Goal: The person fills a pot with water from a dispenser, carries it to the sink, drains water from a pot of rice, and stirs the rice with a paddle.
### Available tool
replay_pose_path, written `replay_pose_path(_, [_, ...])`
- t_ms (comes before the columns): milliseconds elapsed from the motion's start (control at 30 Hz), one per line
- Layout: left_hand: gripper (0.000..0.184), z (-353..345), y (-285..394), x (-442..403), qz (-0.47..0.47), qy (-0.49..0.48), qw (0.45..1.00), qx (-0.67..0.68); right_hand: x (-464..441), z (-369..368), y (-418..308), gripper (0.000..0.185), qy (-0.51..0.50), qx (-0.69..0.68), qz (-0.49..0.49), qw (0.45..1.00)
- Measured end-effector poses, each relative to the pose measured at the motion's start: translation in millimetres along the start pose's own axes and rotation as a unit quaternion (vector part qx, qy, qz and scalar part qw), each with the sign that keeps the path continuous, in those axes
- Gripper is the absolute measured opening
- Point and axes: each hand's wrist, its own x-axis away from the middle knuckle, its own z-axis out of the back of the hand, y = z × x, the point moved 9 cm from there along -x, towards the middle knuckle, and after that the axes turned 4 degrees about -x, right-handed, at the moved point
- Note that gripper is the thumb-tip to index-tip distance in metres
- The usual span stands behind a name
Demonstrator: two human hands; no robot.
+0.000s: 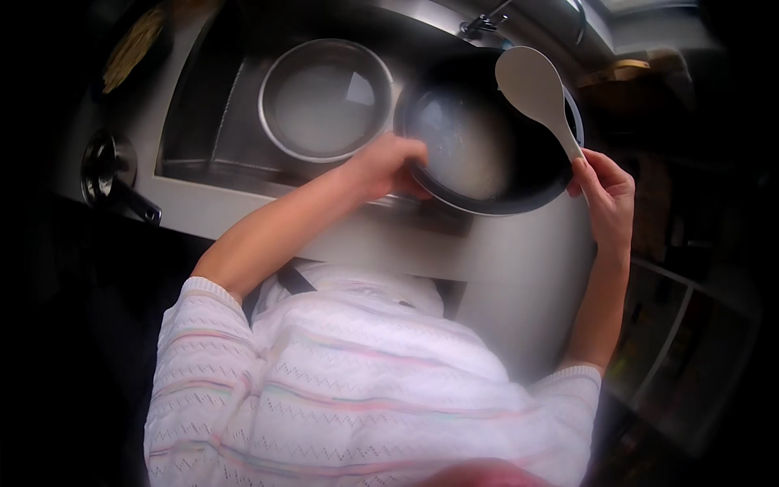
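In the head view, a pale counter point(199, 204) runs around a steel sink point(231, 122) across the top of the frame, with a tap point(479, 26) at upper centre-right; the outer margins fall into darkness.

A steel bowl point(264, 123), upper centre, holds cloudy liquid. Just to its right, a dark-lined pot point(527, 154) also holds cloudy liquid, with a paler patch in its middle. The left hand point(393, 166) grips the pot's lower-left rim, fingers curled. The right hand point(610, 191) is closed around the handle of a white paddle point(531, 81), whose blade points to the upper left, overlapping the pot's right rim; whether they touch, I cannot tell. A handled pan point(122, 158) sits at left.

The gap between bowl and pot is narrow; more steel shows left of the bowl. The counter's near edge slants above the striped top point(365, 381).
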Motion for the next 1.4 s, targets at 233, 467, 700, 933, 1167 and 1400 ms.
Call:
replay_pose_path(233, [0.031, 25, -14, 55, 0.007, -0.017, 0.998, 0.065, 6, -48, -48, 0.022, -0.051, -0.034, 0.037, 0.997])
replay_pose_path(467, [0.035, 56, -34, 72, 0.012, -0.018, 0.996, 0.085, 13, -89, -55, 0.023, -0.073, -0.065, 0.062, 0.993])
replay_pose_path(700, [0.036, 67, -32, 65, 0.020, 0.008, 0.993, 0.113, -21, -103, -52, 0.023, -0.102, -0.079, 0.064, 0.990])
replay_pose_path(933, [0.035, 67, -36, 64, 0.035, -0.001, 0.990, 0.137, -25, -109, -60, 0.023, -0.106, -0.077, 0.067, 0.989])
replay_pose_path(1167, [0.037, 62, -37, 68, 0.036, -0.027, 0.988, 0.145, -20, -111, -65, 0.023, -0.109, -0.077, 0.072, 0.988])
replay_pose_path(1400, [0.038, 58, -42, 71, 0.048, -0.034, 0.987, 0.152, -15, -111, -72, 0.023, -0.106, -0.070, 0.073, 0.989])
